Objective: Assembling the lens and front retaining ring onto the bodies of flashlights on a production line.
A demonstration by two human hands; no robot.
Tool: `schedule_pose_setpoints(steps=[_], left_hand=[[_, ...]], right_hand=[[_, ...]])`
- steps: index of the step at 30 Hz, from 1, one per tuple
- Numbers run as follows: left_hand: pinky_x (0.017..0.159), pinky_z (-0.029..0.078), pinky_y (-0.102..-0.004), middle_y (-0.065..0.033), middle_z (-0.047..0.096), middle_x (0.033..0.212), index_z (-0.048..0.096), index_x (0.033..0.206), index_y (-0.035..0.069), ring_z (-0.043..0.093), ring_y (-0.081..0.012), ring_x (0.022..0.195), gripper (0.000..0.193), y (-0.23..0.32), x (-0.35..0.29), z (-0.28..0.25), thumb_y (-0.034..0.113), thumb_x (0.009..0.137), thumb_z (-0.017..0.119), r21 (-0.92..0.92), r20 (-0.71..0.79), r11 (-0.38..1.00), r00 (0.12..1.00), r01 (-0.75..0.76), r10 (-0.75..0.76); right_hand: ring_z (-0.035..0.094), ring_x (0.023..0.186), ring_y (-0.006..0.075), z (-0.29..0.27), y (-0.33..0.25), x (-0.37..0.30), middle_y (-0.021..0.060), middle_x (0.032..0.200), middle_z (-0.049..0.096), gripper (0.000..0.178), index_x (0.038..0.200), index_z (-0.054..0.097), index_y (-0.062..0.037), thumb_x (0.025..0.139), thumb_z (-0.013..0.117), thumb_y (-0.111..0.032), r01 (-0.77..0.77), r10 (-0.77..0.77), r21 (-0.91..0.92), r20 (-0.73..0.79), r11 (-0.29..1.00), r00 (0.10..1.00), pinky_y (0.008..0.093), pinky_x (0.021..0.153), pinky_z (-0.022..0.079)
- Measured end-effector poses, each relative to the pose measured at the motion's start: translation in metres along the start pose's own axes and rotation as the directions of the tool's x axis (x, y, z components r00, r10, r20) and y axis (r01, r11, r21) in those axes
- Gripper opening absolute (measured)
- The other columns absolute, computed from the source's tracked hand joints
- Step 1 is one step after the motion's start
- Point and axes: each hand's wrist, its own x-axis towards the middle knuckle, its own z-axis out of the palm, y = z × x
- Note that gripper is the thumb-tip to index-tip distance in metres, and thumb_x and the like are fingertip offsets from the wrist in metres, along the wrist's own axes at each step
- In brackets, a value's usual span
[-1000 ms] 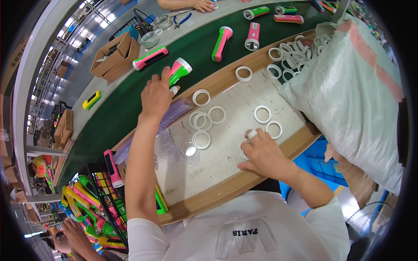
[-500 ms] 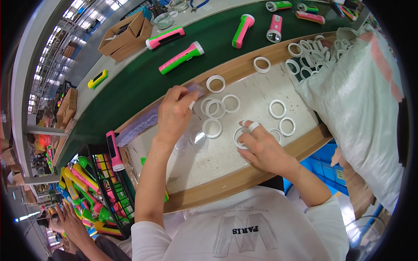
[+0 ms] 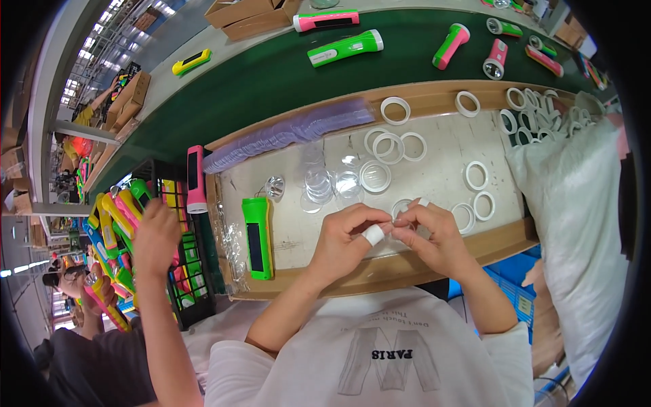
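My left hand (image 3: pixel 349 237) and my right hand (image 3: pixel 434 234) meet over the near part of a shallow wooden tray (image 3: pixel 420 261). Their fingertips pinch a small white ring with a clear disc (image 3: pixel 397 217) between them; a white tape wraps one left finger. Just beyond lie several clear round lenses (image 3: pixel 325 184) and loose white rings (image 3: pixel 388 146). A green flashlight body (image 3: pixel 258 237) lies at the tray's left end, left of my left hand. A long stack of clear lenses (image 3: pixel 291 132) runs along the far edge.
A green belt (image 3: pixel 271 74) beyond the tray carries pink and green flashlights (image 3: pixel 342 49). A big white bag (image 3: pixel 576 203) stands at the right. At the left, another person's hand (image 3: pixel 156 237) reaches over a black crate of flashlight bodies (image 3: pixel 122 217). Cardboard boxes (image 3: pixel 251 13) sit far back.
My left hand came back from the far side of the tray to meet my right hand near the front edge. Both now pinch a ring together. The view tilted down.
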Motion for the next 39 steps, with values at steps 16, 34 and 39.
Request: schedule_pose_setpoints(steps=[16, 34, 39], left_hand=[[0.088, 0.047, -0.0353, -0.0151, 0.056, 0.115, 0.036, 0.14, 0.001, 0.059, -0.0272, 0.1, 0.077, 0.026, -0.028, -0.049, 0.007, 0.074, 0.075, 0.624, -0.278, 0.778, 0.91, -0.072, 0.307], [0.084, 0.048, -0.038, -0.0219, 0.053, 0.119, 0.035, 0.136, 0.001, 0.058, -0.0351, 0.099, 0.084, -0.012, -0.015, 0.068, 0.002, 0.065, 0.079, 0.095, -0.031, 0.846, 0.848, -0.524, 0.529], [0.088, 0.046, -0.0354, -0.0201, 0.052, 0.12, 0.046, 0.127, 0.002, 0.054, -0.0285, 0.109, 0.06, -0.004, -0.009, 0.064, 0.026, 0.081, 0.076, -0.073, -0.106, 0.824, 0.826, -0.562, 0.554]], right_hand=[[0.037, 0.133, 0.0264, 0.01, -0.011, 0.001, 0.0148, 0.145, 0.037, 0.01, 0.095, 0.06, -0.0085, 0.092, 0.063, -0.017, 0.019, 0.002, 0.57, -0.036, 0.821, 0.999, 0.0391, 0.107, 0.03], [0.029, 0.138, 0.0407, -0.023, -0.058, -0.012, 0.0145, 0.113, 0.053, 0.016, 0.101, 0.052, -0.0021, 0.1, 0.046, -0.017, 0.18, -0.175, -0.065, 0.069, 0.982, 0.982, 0.044, 0.104, 0.03], [0.042, 0.126, 0.0188, -0.021, -0.062, -0.01, 0.0079, 0.117, 0.055, 0.022, 0.099, 0.055, -0.0067, 0.1, 0.05, -0.028, -0.022, 0.046, 0.767, -0.009, 0.641, 0.999, 0.0378, 0.105, 0.031]])
